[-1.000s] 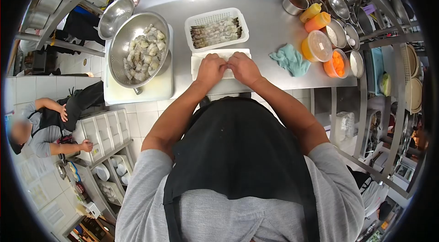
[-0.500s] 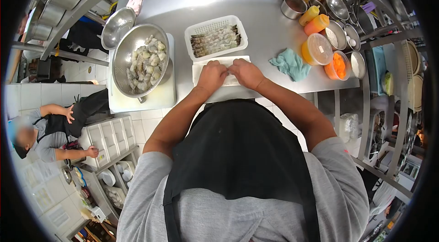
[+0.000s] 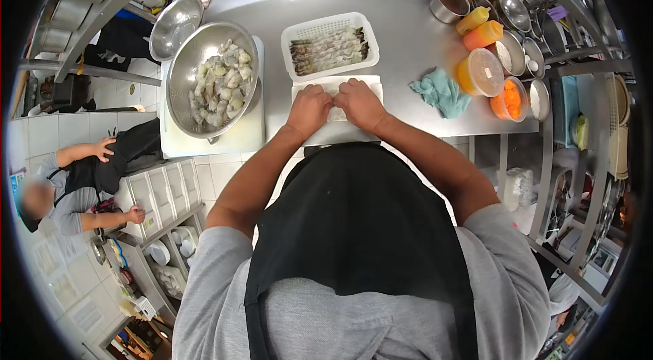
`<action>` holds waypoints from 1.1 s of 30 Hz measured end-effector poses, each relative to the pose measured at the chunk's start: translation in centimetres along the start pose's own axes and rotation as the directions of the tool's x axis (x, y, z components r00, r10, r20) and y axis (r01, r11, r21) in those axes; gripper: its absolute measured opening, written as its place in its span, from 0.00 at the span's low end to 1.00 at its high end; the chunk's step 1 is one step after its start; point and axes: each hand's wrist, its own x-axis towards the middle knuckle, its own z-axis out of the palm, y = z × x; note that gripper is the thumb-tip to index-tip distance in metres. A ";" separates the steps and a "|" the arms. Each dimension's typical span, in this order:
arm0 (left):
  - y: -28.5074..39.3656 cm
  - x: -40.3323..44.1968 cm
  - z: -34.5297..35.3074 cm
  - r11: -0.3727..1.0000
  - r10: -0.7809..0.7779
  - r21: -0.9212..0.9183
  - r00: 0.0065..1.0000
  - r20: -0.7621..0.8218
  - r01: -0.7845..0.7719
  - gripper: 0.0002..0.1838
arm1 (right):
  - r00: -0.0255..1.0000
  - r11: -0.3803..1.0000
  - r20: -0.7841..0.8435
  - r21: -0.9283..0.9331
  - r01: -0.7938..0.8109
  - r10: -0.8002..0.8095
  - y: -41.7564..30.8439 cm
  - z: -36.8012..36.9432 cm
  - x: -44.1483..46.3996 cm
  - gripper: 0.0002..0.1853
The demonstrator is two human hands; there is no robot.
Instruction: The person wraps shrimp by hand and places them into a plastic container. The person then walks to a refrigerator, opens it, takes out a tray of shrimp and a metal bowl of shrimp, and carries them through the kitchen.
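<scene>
Both hands meet over a small white board (image 3: 375, 92) at the table's near edge. My left hand (image 3: 311, 109) is closed, its fingertips pinching one end of a small greyish piece, which looks like a shrimp, mostly covered by the fingers. From the other side my right hand (image 3: 360, 105) pinches the same piece, thumb and fingers pressed together. Just beyond the board sits a white perforated basket (image 3: 291, 74) with a row of straightened, tail-on shrimp (image 3: 331, 51). To the left, a steel colander (image 3: 182, 67) holds a heap of peeled grey shrimp (image 3: 223, 84).
The colander stands on a white cutting board (image 3: 239, 134), beside a steel bowl (image 3: 175, 26). On the right lie a teal cloth (image 3: 441, 92), lidded tub (image 3: 480, 73), sauce bottles (image 3: 483, 35) and an orange-filled container (image 3: 508, 99). A co-worker (image 3: 75, 183) stands at left near drawers (image 3: 160, 193).
The view has shifted slightly, so the table items appear a little further right and up. Both hands stay together over the white board, with their fingers slightly repositioned.
</scene>
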 end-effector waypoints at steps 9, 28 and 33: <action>0.4 -0.3 -0.9 0.994 -0.048 -0.101 0.998 -0.049 0.043 0.07 | 0.992 0.993 -0.128 0.115 0.005 0.010 0.1 -1.3 -1.0 0.06; -1.1 -0.8 -1.2 0.993 -0.059 -0.100 0.998 -0.024 0.057 0.03 | 0.993 0.991 -0.077 0.101 -0.086 0.094 -1.6 0.3 0.9 0.08; -1.4 -1.3 -0.9 0.995 -0.018 -0.098 0.998 -0.063 0.012 0.02 | 0.996 0.996 -0.058 0.055 -0.070 0.073 -1.8 1.1 1.2 0.06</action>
